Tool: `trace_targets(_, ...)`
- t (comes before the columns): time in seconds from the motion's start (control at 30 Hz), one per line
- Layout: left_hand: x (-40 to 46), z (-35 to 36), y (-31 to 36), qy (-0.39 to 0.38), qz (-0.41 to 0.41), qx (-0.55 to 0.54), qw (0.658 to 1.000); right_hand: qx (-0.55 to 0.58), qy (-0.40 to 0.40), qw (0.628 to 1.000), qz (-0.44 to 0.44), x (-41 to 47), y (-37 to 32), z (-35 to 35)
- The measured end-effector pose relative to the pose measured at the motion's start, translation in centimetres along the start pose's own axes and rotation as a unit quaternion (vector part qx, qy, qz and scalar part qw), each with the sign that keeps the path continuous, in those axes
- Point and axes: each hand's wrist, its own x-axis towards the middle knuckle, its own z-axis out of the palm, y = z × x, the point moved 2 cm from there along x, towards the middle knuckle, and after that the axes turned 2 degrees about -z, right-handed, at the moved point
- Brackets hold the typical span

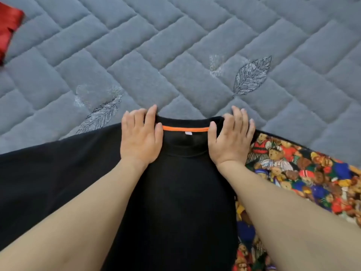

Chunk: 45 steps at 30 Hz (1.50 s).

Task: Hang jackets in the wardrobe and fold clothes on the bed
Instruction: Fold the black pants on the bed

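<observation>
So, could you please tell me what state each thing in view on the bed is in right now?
Black shirt with orange neck tape: spread flat, neckline away from the person, not yet folded.
Left hand: flat, pressing the shirt beside the collar.
Right hand: flat, pressing the other side of the collar.
Teddy-bear print fabric: lying partly under the shirt.
Red shiny fabric: lying at the frame's edge, mostly cut off.
Grey quilted bed cover: laid smooth.

I see a big grey quilt spread over the bed. It is soft and puffy, with stitched lines that make slanted blocks. Some leaf shapes are sewn on it in dark and silver thread. The light is even and soft. A shiny red thing, maybe cloth, lies at the far left edge.
</observation>
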Motion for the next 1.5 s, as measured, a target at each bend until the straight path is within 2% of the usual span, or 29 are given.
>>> trace_targets(0.07,1.6,-0.2,0.5,0.012,0.000,-0.015,1.000,0.005,0.017,1.000,-0.010,0.0,0.3,0.2)
trace_targets(0.33,4.2,-0.5,0.5,-0.031,0.001,0.005,1.000,0.022,0.027,0.999,-0.032,0.3,0.4,0.5)
trace_targets(0.5,3.8,-2.4,0.3,-0.087,0.004,-0.079,0.993,0.064,0.060,0.995,-0.047,0.1,0.4,-0.3)
trace_targets(0.57,1.9,-4.8,0.2,-0.034,0.031,-0.072,0.996,0.103,0.073,0.990,-0.066,-0.1,-0.1,-1.8)
trace_targets(0.63,-1.7,-7.0,0.3,0.065,0.094,-0.036,0.993,0.119,0.080,0.985,-0.094,-1.5,0.3,-3.7)
trace_targets(0.67,-3.9,-7.4,0.2,0.089,0.125,-0.030,0.988,0.117,0.072,0.984,-0.112,-2.9,0.8,-4.7)
trace_targets(0.7,-6.4,-7.1,0.2,0.067,0.150,-0.022,0.986,0.108,0.052,0.984,-0.131,-5.0,1.5,-5.5)
trace_targets(0.73,-8.8,-6.7,0.1,0.000,0.153,-0.018,0.988,0.096,0.018,0.984,-0.148,-7.3,2.1,-6.2)
trace_targets(0.8,-12.3,-5.7,-0.2,-0.160,0.107,-0.051,0.980,0.059,-0.080,0.984,-0.149,-11.8,2.6,-7.5)
trace_targets(0.83,-13.1,-5.6,-0.5,-0.211,0.084,-0.095,0.969,0.040,-0.120,0.983,-0.132,-13.1,2.1,-7.9)
trace_targets(0.9,-12.9,-6.5,-1.1,-0.262,0.051,-0.191,0.945,0.043,-0.164,0.981,-0.096,-13.4,-0.6,-8.4)
trace_targets(0.97,-12.6,-8.5,-3.0,-0.305,-0.006,-0.256,0.917,0.048,-0.211,0.970,-0.108,-12.4,-5.4,-7.7)
trace_targets(1.0,-12.9,-9.7,-4.5,-0.310,-0.058,-0.281,0.906,0.029,-0.253,0.959,-0.123,-12.0,-8.2,-6.8)
trace_targets(1.07,-14.7,-11.6,-8.5,-0.265,-0.179,-0.306,0.896,-0.027,-0.330,0.934,-0.135,-12.5,-13.5,-4.4)
trace_targets(1.13,-17.2,-13.2,-13.6,-0.160,-0.307,-0.274,0.897,-0.055,-0.362,0.922,-0.126,-14.2,-18.5,-2.3)
trace_targets(1.17,-18.5,-13.7,-16.3,-0.108,-0.382,-0.245,0.884,-0.060,-0.355,0.924,-0.127,-15.3,-20.7,-1.4)
trace_targets(1.2,-19.7,-14.3,-19.0,-0.060,-0.472,-0.229,0.849,-0.064,-0.340,0.929,-0.133,-16.3,-22.7,-0.7)
trace_targets(1.23,-21.0,-14.6,-21.8,-0.017,-0.564,-0.232,0.792,-0.068,-0.322,0.933,-0.147,-17.3,-24.5,0.0)
trace_targets(1.3,-23.1,-15.0,-26.4,0.066,-0.716,-0.294,0.630,-0.079,-0.280,0.943,-0.164,-19.0,-26.7,1.3)
trace_targets(1.33,-23.8,-14.9,-28.2,0.114,-0.761,-0.338,0.542,-0.080,-0.252,0.951,-0.161,-19.5,-27.2,1.8)
trace_targets(1.4,-23.9,-14.3,-31.2,0.198,-0.783,-0.426,0.407,-0.086,-0.203,0.963,-0.155,-19.9,-27.1,2.8)
trace_targets(1.43,-23.6,-14.0,-32.3,0.234,-0.765,-0.481,0.359,-0.089,-0.188,0.965,-0.160,-19.8,-27.1,3.3)
trace_targets(1.47,-23.2,-13.9,-33.2,0.253,-0.737,-0.538,0.321,-0.088,-0.184,0.965,-0.162,-19.6,-27.2,3.6)
trace_targets(1.5,-22.8,-13.4,-34.1,0.250,-0.716,-0.578,0.301,-0.088,-0.185,0.965,-0.164,-19.4,-27.2,3.7)
